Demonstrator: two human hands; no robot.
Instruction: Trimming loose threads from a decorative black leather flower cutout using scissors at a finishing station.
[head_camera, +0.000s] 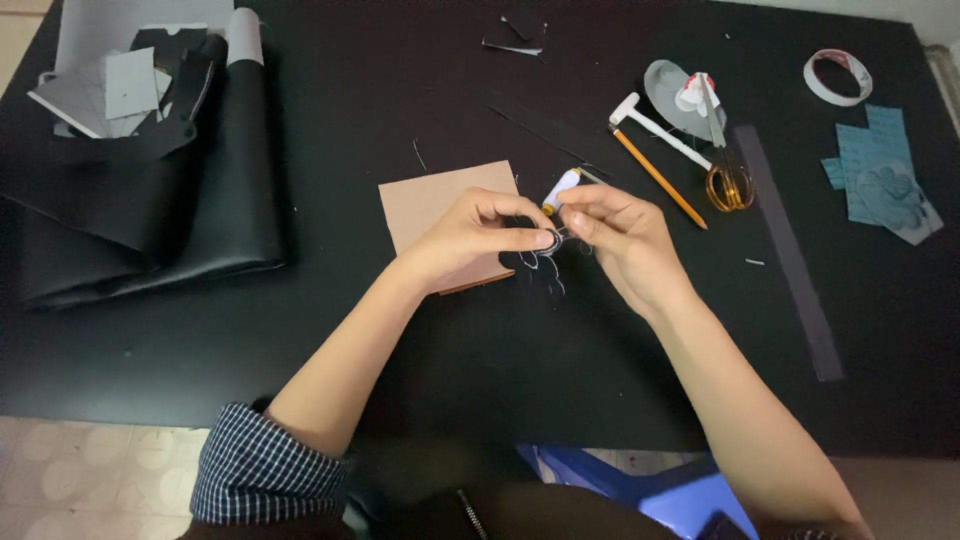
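Right between both hands, over the black table (450, 380), sits a small dark piece (540, 250) that looks like thin cut leather or fabric, too small and dark to say exactly what it is. Left hand (470, 235) has its fingers curled in and pinches that piece between thumb and fingertips. Right hand (615, 235) meets it from the other side, fingertips pressed together on the same little piece, and the two hands are pretty much touching there. Sticking out just above the fingertips is a small white tube with an orange collar (561, 190), can't tell which hand holds it or if it just lies behind them.

Under and just behind the left hand lies a tan square sheet (430, 200). Past the right hand, further out, there's a yellow pencil (660, 180), a white-handled tool (655, 128) and amber-handled scissors (728, 185) close together, then a long dark ruler (795, 260). Well apart beyond that: a roll of tape (838, 77) and some teal paper cutouts (880, 170). Way off to the left hand's outer side is a folded pile of black material (140, 220) with grey pattern pieces (110, 90) on top
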